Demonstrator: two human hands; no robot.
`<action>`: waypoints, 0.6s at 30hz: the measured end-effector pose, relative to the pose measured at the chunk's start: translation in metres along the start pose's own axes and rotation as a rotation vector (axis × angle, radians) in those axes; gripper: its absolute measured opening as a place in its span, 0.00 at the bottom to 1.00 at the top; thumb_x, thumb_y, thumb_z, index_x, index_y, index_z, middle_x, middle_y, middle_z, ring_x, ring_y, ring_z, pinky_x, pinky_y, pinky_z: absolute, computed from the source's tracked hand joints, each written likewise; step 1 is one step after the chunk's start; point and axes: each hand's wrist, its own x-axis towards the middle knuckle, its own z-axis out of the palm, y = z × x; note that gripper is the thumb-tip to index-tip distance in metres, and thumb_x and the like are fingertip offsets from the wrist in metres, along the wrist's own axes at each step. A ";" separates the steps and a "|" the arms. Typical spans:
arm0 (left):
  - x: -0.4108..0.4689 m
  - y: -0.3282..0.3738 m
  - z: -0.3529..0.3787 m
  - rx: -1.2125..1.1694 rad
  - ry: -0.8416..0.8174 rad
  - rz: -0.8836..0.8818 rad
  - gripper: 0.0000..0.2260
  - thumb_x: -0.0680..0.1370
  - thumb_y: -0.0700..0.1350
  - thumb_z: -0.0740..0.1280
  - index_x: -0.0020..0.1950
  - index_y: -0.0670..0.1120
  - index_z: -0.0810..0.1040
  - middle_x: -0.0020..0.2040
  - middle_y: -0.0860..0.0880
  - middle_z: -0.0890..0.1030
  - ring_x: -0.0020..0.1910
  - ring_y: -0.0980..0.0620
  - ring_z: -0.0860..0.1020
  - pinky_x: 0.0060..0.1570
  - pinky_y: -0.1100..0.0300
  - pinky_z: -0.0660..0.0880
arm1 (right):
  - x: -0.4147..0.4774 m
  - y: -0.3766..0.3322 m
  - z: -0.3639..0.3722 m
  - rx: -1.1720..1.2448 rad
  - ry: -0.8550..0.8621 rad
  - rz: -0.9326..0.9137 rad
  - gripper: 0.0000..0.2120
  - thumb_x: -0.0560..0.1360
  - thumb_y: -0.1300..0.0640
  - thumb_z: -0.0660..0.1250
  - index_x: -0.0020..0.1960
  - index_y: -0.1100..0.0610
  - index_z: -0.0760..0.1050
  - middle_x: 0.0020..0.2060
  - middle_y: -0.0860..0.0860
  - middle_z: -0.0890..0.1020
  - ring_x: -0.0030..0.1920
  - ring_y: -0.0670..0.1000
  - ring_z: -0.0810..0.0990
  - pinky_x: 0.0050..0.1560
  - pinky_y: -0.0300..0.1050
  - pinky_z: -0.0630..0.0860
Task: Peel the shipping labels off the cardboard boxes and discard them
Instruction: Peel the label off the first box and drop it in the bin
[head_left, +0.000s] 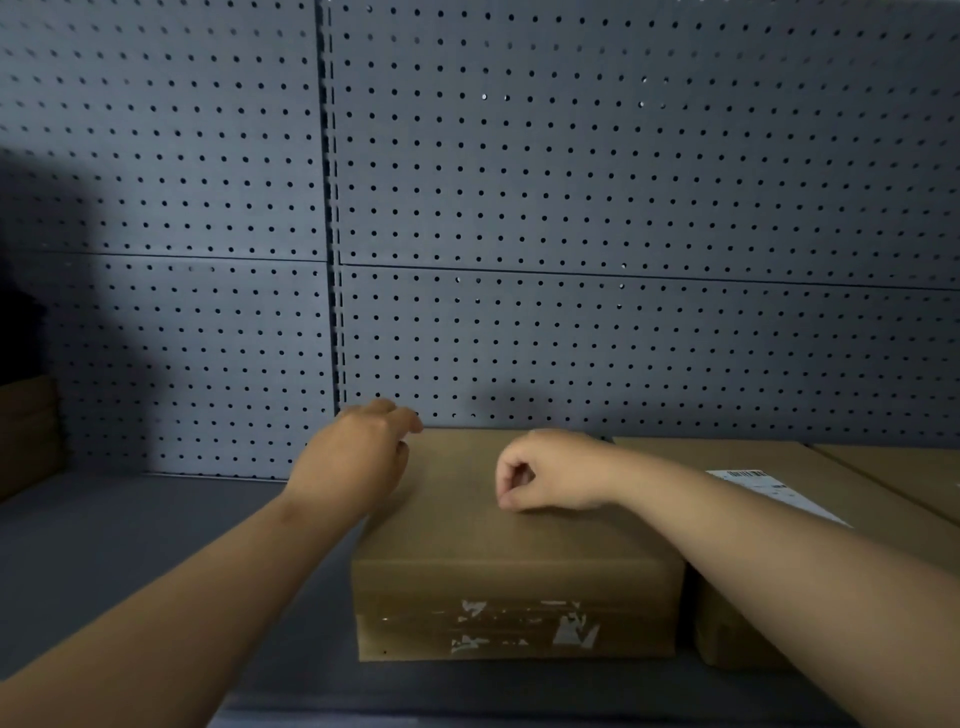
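Shelf left of box free; pegboard behind.

Dim light, a heavy shadow over the left pegboard, wide-angle bending at the edges.

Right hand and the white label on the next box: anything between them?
Only the right forearm and bare cardboard; head view shows right hand, label.

Cardboard boxes on the shelf: three in a row at centre and right, namely the near box, a second box just beside it, and a third at the right edge; one further brown box at far left, in shadow. Intact shipping labels: one. Hands: two, left hand and right hand. Pegboard panels: four
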 end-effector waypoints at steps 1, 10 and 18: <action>-0.001 0.001 0.000 0.053 -0.022 0.010 0.14 0.77 0.38 0.57 0.57 0.45 0.78 0.55 0.47 0.79 0.51 0.46 0.77 0.41 0.56 0.73 | 0.004 0.007 -0.003 0.007 0.023 0.066 0.05 0.76 0.55 0.66 0.48 0.53 0.80 0.46 0.39 0.80 0.45 0.41 0.77 0.49 0.36 0.75; -0.003 0.003 0.004 0.284 -0.037 0.085 0.09 0.75 0.52 0.57 0.44 0.48 0.71 0.37 0.52 0.66 0.38 0.52 0.66 0.40 0.59 0.63 | 0.039 -0.015 0.010 0.033 0.026 0.046 0.09 0.75 0.55 0.66 0.53 0.56 0.79 0.53 0.52 0.82 0.48 0.49 0.78 0.49 0.44 0.74; -0.005 0.000 0.009 0.424 -0.092 0.117 0.15 0.76 0.54 0.55 0.51 0.49 0.77 0.49 0.49 0.77 0.48 0.48 0.75 0.49 0.53 0.69 | 0.064 -0.015 0.010 0.013 0.073 0.199 0.07 0.75 0.59 0.63 0.48 0.62 0.77 0.43 0.54 0.79 0.44 0.55 0.77 0.40 0.46 0.72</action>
